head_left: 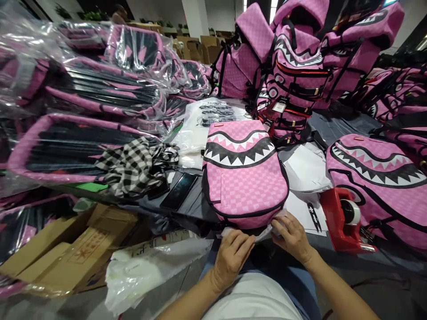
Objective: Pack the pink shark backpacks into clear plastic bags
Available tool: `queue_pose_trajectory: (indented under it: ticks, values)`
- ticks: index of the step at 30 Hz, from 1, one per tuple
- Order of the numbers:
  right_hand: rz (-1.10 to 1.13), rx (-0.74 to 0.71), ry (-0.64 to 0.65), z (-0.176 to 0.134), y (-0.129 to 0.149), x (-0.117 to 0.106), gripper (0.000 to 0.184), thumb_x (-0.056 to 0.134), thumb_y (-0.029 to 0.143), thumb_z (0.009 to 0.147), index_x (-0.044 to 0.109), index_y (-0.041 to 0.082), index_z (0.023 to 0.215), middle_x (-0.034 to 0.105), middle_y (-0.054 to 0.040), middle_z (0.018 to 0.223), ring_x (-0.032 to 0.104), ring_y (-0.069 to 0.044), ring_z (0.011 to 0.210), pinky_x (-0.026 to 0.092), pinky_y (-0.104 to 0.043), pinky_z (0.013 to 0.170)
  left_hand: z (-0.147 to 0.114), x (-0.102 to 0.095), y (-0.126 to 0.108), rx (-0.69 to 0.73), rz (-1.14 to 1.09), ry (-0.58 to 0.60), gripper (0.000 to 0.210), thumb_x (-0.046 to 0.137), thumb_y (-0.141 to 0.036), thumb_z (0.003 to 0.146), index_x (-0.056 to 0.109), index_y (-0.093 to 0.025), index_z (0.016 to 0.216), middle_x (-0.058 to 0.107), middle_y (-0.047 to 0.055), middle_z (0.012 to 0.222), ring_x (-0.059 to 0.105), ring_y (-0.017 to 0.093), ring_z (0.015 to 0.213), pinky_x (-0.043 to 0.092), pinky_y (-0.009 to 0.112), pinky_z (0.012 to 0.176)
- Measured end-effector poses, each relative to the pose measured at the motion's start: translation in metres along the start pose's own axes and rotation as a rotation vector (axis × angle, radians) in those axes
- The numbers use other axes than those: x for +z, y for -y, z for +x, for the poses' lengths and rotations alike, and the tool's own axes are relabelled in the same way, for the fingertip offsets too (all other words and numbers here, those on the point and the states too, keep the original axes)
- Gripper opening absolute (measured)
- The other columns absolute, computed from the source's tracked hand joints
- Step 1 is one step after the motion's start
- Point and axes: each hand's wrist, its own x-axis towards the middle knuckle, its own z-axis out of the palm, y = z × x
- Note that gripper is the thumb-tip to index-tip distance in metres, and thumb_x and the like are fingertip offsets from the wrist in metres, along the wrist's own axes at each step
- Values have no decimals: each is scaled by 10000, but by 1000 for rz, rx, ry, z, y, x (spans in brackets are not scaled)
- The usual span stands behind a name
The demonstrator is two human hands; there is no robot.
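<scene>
A pink checkered backpack [245,173] with a black-and-white shark-mouth print lies front side up on the table before me, its top pointing away. At its near end, my left hand [231,255] and my right hand [291,235] both grip a thin whitish sheet [265,233], fingers closed on it. The sheet stretches between the two hands along the bag's bottom edge. I cannot tell whether it is paper or plastic. Both hands are close to the backpack's lower edge.
Plastic-wrapped pink bags [103,89] are piled left, more backpacks [296,58] behind. A checked cloth [133,166] and a phone [179,191] lie left; papers [305,169], thread snips [313,217], a red tape dispenser [336,222] and another backpack [376,178] right. A cardboard box [83,249] stands lower left.
</scene>
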Motion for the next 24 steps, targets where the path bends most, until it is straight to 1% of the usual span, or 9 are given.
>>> queue_pose_trajectory:
  ticks: [2,4,6,8,11,14,18,21,24]
  values:
    - [22,-111,15,5,-11,0,235,630,142,886,664,191,1114,732,-90,974,692,-239,1000,614,-431,914,-8,0,-6,-81,107,-35,225,567,-136,980,669,-190,1172,736,60,962,602,238,1027,483,399,901]
    - [42,-212,33,11,-21,-2,138,623,157,904,672,212,1020,739,-73,954,701,-224,976,617,-412,893,-14,2,-10,-145,153,-69,232,558,-141,982,679,-214,1166,727,71,1012,579,257,1119,480,417,939]
    - [58,-281,60,15,-27,-4,92,611,158,919,665,226,948,740,-59,946,699,-209,960,608,-391,880,-15,5,-10,-159,141,-89,219,566,-139,972,677,-215,1144,712,69,983,591,241,1093,504,397,932]
    - [77,-318,95,19,-30,-5,107,596,133,922,644,222,889,733,-55,937,689,-198,942,590,-366,863,-12,8,-4,-129,124,-81,171,580,-161,965,675,-213,1097,700,50,913,614,214,995,513,381,924]
    - [104,-353,182,23,-33,-4,158,556,117,934,595,217,819,700,-40,872,644,-168,819,545,-318,787,-5,10,8,-16,128,-79,80,598,-210,963,670,-201,996,685,18,806,615,183,855,503,378,926]
    - [88,-364,252,27,-35,-1,195,496,141,949,558,220,782,653,-29,806,561,-157,705,467,-293,677,1,8,19,101,122,-73,55,615,-207,951,655,-170,962,672,16,763,613,173,806,533,325,837]
    - [68,-336,321,34,-36,-3,131,494,119,915,594,197,882,623,-34,791,519,-179,698,411,-312,643,6,2,30,213,101,-39,61,608,-218,963,631,-161,964,643,25,769,625,159,766,573,268,726]
    - [58,-332,405,39,-33,-9,101,532,119,913,613,178,924,621,-45,814,533,-194,737,425,-325,663,6,-4,34,155,98,-11,191,599,-321,982,610,-151,1069,650,76,912,649,164,801,602,285,736]
    - [33,-362,406,39,-28,-13,179,509,95,941,614,192,833,626,-49,835,539,-192,759,449,-330,687,6,-12,35,108,110,123,221,616,-315,968,605,-127,1083,655,122,1005,657,188,847,610,312,738]
